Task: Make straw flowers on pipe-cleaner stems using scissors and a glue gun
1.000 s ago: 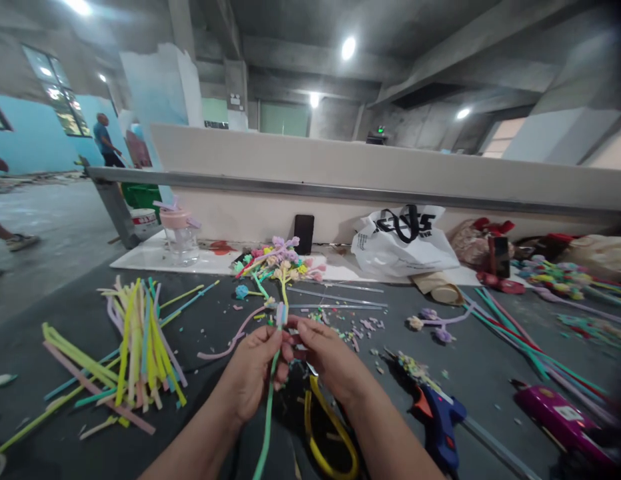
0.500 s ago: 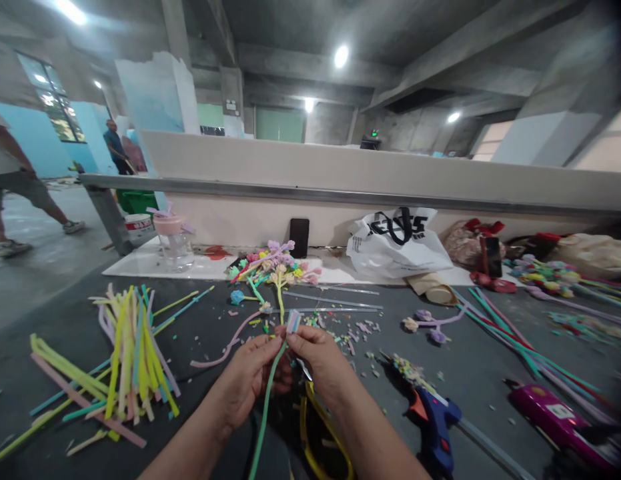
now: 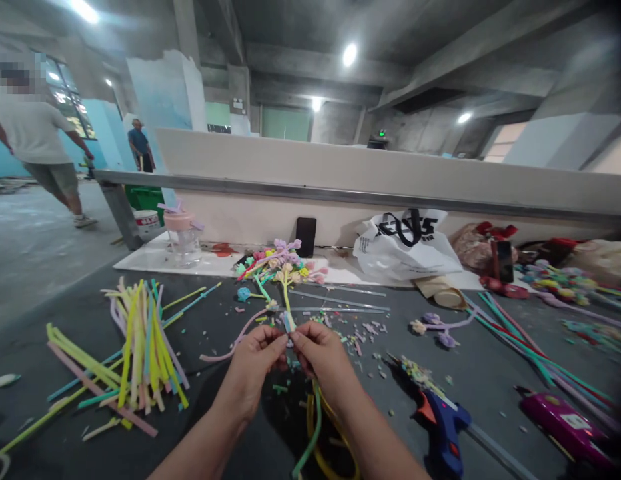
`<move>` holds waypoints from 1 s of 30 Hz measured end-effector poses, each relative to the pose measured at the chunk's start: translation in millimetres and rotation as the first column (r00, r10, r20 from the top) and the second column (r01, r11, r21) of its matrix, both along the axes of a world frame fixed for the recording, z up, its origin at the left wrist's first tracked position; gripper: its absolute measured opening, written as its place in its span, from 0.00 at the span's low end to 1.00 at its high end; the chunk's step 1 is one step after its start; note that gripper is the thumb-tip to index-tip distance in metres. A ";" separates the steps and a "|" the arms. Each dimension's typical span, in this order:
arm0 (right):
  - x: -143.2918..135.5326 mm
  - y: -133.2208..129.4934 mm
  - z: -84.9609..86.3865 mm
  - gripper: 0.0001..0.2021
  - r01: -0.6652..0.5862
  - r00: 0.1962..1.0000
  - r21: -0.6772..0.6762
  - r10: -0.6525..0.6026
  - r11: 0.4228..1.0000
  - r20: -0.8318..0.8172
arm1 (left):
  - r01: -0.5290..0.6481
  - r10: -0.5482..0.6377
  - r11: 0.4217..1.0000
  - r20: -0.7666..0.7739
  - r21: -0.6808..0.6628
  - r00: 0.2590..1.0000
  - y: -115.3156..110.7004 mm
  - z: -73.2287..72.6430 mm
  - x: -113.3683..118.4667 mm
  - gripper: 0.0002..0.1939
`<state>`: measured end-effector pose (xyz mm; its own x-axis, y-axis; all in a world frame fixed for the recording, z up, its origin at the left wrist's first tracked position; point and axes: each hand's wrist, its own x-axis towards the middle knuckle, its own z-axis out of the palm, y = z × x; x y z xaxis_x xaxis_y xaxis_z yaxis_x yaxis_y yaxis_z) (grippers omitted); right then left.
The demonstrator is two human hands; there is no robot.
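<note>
The right hand (image 3: 317,350) is clamped, thumb and forefinger, on a small bundle of pastel strips (image 3: 289,323), and the left hand (image 3: 257,357) looks pinched at its lower end, so the two sets of fingertips meet in front of the wearer, above the bench (image 3: 80,300). The bundle's top pokes up between them; its base is covered by fingers. To handle it well, I would hold with one hand and let the other do the adjusting, press lightly because the fuzzy strips look soft, and line up the top ends before tightening. A green strip (image 3: 313,433) hangs below the right hand, its upper end hidden; it is worth leaving slack so that it does not tug or snag on the yellow loop handle (image 3: 311,417) beside it. A yellow stem (image 3: 287,300) runs just behind the bundle, and whether they touch I cannot tell. Loose scraps (image 3: 360,333) lie near the right hand and could cling to fuzzy ends. Farther out, the pile of cut strips (image 3: 145,347) is to the left, and the blue glue gun (image 3: 447,420) to the right, its tip best given room.
</note>
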<state>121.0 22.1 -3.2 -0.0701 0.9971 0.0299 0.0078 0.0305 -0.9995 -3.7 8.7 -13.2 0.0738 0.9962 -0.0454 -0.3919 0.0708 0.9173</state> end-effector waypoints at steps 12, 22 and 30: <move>-8.5 -6.2 0.0 0.06 0.084 0.898 0.416 -0.249 0.906 0.362 | -0.052 0.053 0.998 0.031 -0.028 0.998 -1.2 -3.1 1.9 0.10; -1.5 -3.6 -0.5 0.06 0.056 0.847 0.554 -0.333 0.831 0.415 | 0.022 -0.018 0.998 0.080 -0.057 0.997 -1.4 0.8 1.8 0.11; -0.8 -5.9 0.1 0.09 -0.062 0.829 0.691 -0.348 0.720 0.438 | -0.075 0.076 0.997 0.078 -0.023 0.994 -2.0 8.6 1.4 0.11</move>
